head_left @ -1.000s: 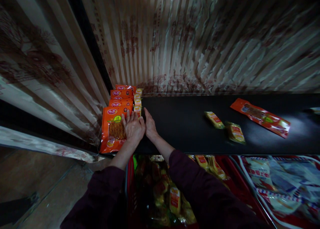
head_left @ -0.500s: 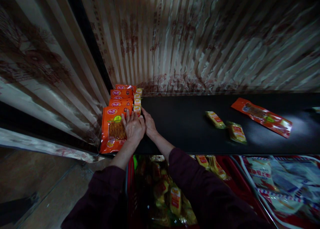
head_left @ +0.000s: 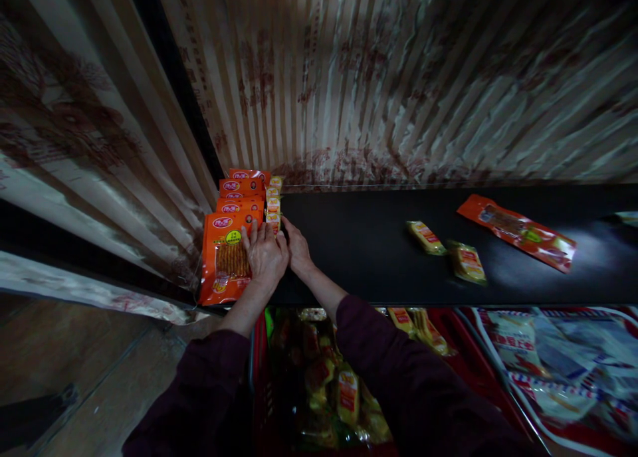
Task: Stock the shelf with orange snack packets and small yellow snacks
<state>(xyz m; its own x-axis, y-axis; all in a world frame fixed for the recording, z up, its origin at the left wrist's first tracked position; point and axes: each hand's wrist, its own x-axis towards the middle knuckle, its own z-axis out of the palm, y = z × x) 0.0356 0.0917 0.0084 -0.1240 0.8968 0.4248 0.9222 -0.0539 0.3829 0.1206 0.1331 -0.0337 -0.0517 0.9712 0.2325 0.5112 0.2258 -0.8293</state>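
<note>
At the left end of the black shelf, orange snack packets stand in a row one behind another, with the front orange packet [head_left: 226, 261] leaning back. Small yellow packs [head_left: 272, 206] form a narrow line along their right side. My left hand [head_left: 268, 252] lies palm down over the front packet's right edge, fingers spread, at the near end of the yellow line. Close against it, my right hand [head_left: 298, 246] rests along the line's right side with its fingers stretched forward. Whatever lies beneath the palms is hidden.
Farther right on the black shelf [head_left: 343, 244] lie two yellow packs [head_left: 426, 237] and a long orange packet [head_left: 518, 232]. Below the front edge, a red basket [head_left: 466, 351] holds several yellow packs; bags in a second basket [head_left: 518, 387] sit to its right. Patterned curtain-like sheeting [head_left: 319, 78] backs the shelf.
Both hands stay in almost the same place at the yellow line. The view has shifted very slightly, so the loose packs at right appear a little farther left.
</note>
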